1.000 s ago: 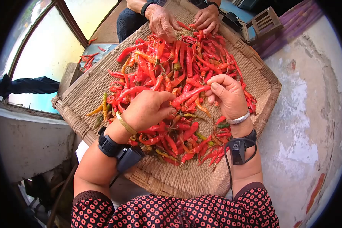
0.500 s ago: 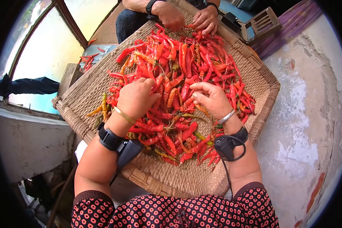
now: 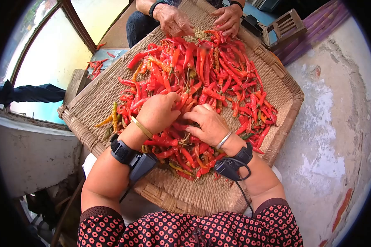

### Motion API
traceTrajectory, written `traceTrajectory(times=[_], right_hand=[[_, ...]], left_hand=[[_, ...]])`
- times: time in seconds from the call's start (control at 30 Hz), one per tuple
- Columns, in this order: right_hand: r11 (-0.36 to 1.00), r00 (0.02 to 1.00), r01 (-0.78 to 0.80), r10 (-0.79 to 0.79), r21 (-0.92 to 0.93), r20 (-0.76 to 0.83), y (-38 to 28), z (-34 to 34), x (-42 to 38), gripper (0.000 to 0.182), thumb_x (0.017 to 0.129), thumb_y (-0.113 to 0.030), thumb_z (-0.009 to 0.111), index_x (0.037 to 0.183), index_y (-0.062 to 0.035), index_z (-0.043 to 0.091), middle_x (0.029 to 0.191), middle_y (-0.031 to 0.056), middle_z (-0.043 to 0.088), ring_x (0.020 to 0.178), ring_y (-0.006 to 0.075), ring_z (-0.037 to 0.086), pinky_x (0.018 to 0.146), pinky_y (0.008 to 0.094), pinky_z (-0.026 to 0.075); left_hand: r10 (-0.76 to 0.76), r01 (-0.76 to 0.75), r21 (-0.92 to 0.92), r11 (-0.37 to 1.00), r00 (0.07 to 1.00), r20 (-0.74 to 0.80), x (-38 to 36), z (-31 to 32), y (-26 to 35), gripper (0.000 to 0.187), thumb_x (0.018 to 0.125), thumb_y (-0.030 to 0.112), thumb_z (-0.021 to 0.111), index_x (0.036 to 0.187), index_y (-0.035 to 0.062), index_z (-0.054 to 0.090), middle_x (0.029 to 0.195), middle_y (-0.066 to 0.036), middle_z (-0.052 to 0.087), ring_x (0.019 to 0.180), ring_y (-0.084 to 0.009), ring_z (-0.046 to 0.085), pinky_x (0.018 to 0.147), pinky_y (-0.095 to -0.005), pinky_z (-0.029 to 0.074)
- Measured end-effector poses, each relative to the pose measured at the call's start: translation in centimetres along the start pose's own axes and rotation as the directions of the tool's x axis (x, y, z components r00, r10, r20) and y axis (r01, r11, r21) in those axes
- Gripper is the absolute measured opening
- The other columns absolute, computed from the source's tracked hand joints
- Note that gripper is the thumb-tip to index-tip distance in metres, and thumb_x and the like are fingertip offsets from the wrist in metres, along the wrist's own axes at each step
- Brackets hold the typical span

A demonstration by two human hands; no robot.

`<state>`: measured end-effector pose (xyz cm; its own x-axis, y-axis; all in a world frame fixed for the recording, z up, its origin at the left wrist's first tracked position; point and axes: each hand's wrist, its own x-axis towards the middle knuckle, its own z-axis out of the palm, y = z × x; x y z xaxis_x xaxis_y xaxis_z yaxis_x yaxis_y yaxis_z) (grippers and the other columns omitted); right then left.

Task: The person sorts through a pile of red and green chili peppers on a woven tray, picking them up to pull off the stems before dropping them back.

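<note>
Since the earlier frames, your right hand [image 3: 210, 125] has come in from the right and your left hand [image 3: 157, 115] has shifted slightly toward it, so the two now nearly meet. The red peppers [image 3: 231, 72] lie heaped directly beneath and around both. Your left fingers curl inward, their tips hidden, so I can't tell what they pinch. Your right thumb and forefinger stand slightly apart with red showing between; whether they grip a pepper I can't tell. Your forearms angle inward, the left wrist wearing a gold bangle [image 3: 142, 127], the right a silver bangle [image 3: 224, 140]. Everything sits in a woven tray [image 3: 193, 193], with some yellow-green peppers [image 3: 114, 112] left of your left hand. At the far edge, another person's hands [image 3: 175, 20] are apart over the heap. Beyond, a slatted wooden piece [image 3: 287, 26] stands at upper right.
</note>
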<state>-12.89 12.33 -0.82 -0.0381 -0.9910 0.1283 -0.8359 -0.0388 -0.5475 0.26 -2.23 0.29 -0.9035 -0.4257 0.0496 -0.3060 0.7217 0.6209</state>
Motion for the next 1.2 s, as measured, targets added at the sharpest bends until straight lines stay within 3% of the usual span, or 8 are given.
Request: traceTrajectory(times=[0.17, 0.4, 0.63, 0.83, 0.9, 1.03, 1.17, 1.2], right_hand=[[0.994, 0.994, -0.024, 0.012, -0.106, -0.112, -0.7, 0.9, 0.0, 0.026, 0.069, -0.018, 0.066, 0.092, -0.0077, 0.061, 0.085, 0.0093, 0.054, 0.088, 0.0279, 0.049, 0.079, 0.0364, 0.041], [0.820, 0.955, -0.201, 0.286, 0.535, -0.078, -0.7, -0.5, 0.2, 0.014, 0.072, -0.012, 0.065, 0.082, -0.0027, 0.063, 0.076, 0.0084, 0.058, 0.072, 0.0209, 0.057, 0.067, 0.0306, 0.045], [0.695, 0.947, -0.305, 0.297, 0.651, 0.127, -3.4, -6.2, -0.2, 0.012, 0.072, -0.008, 0.063, 0.082, -0.0013, 0.061, 0.073, 0.0066, 0.059, 0.066, 0.0164, 0.058, 0.061, 0.0265, 0.045], [0.955, 0.985, -0.156, 0.171, 0.252, -0.038, -2.7, -8.2, -0.3, 0.011, 0.078, -0.006, 0.058, 0.087, 0.0002, 0.060, 0.073, 0.0021, 0.060, 0.063, 0.0070, 0.055, 0.060, 0.0257, 0.047], [0.618, 0.879, -0.413, 0.463, 0.669, 0.115, -3.0, -8.6, -0.4, 0.008, 0.080, -0.004, 0.057, 0.086, -0.0009, 0.061, 0.073, 0.0005, 0.059, 0.060, 0.0058, 0.054, 0.056, 0.0225, 0.046], [0.554, 0.884, -0.297, 0.468, 0.778, 0.004, -1.1, -8.2, -0.4, 0.007, 0.082, -0.004, 0.058, 0.086, 0.0010, 0.060, 0.069, -0.0006, 0.057, 0.056, 0.0045, 0.052, 0.051, 0.0194, 0.043], [0.347, 0.833, 0.054, 0.501, 0.936, -0.233, 0.4, -7.1, 0.2, 0.039, 0.081, -0.005, 0.060, 0.119, 0.0010, 0.048, 0.101, 0.0090, 0.054, 0.093, 0.0126, 0.054, 0.077, 0.0241, 0.046], [0.421, 0.845, 0.012, 0.481, 0.907, -0.234, 1.0, -6.9, 0.0, 0.054, 0.081, -0.006, 0.061, 0.129, -0.0006, 0.038, 0.116, 0.0103, 0.047, 0.108, 0.0159, 0.047, 0.088, 0.0268, 0.042]], left_hand=[[0.006, -0.007, -0.055, 0.998, 1.000, -0.015, 0.0, 0.1, 0.0, 0.032, 0.070, 0.008, 0.061, 0.101, 0.0012, 0.056, 0.072, -0.012, 0.062, 0.069, -0.0288, 0.061, 0.061, -0.0366, 0.047], [0.001, -0.005, -0.059, 0.998, 0.998, -0.062, -0.1, -0.6, 0.5, 0.033, 0.071, 0.005, 0.060, 0.104, 0.0023, 0.057, 0.074, -0.013, 0.063, 0.067, -0.0265, 0.062, 0.060, -0.0337, 0.048], [0.010, -0.106, -0.210, 0.972, 0.911, -0.413, -0.2, -1.5, 1.4, 0.026, 0.074, 0.002, 0.061, 0.099, 0.0043, 0.059, 0.077, -0.009, 0.063, 0.065, -0.0158, 0.060, 0.058, -0.0261, 0.047], [0.118, -0.226, -0.159, 0.961, 0.855, -0.504, -0.1, -1.6, 1.5, 0.023, 0.073, -0.002, 0.061, 0.095, 0.0049, 0.061, 0.075, -0.005, 0.062, 0.055, -0.0092, 0.052, 0.052, -0.0225, 0.043], [0.138, -0.250, -0.151, 0.956, 0.843, -0.521, -0.4, -1.7, 1.8, 0.022, 0.073, -0.002, 0.061, 0.094, 0.0049, 0.061, 0.075, -0.004, 0.062, 0.054, -0.0085, 0.051, 0.051, -0.0223, 0.042], [0.130, -0.270, -0.192, 0.943, 0.835, -0.535, -0.5, -1.8, 2.2, 0.022, 0.073, -0.003, 0.062, 0.093, 0.0049, 0.061, 0.074, -0.004, 0.061, 0.055, -0.0089, 0.052, 0.051, -0.0218, 0.042], [0.172, -0.333, -0.190, 0.923, 0.802, -0.572, -0.6, -2.0, 2.5, 0.022, 0.072, -0.004, 0.064, 0.092, 0.0044, 0.061, 0.076, -0.006, 0.061, 0.059, -0.0092, 0.055, 0.053, -0.0213, 0.044], [0.158, -0.312, -0.231, 0.922, 0.845, -0.511, -1.0, -2.3, 3.0, 0.021, 0.072, -0.002, 0.063, 0.092, 0.0036, 0.059, 0.081, -0.011, 0.062, 0.071, -0.0232, 0.062, 0.061, -0.0284, 0.050]])
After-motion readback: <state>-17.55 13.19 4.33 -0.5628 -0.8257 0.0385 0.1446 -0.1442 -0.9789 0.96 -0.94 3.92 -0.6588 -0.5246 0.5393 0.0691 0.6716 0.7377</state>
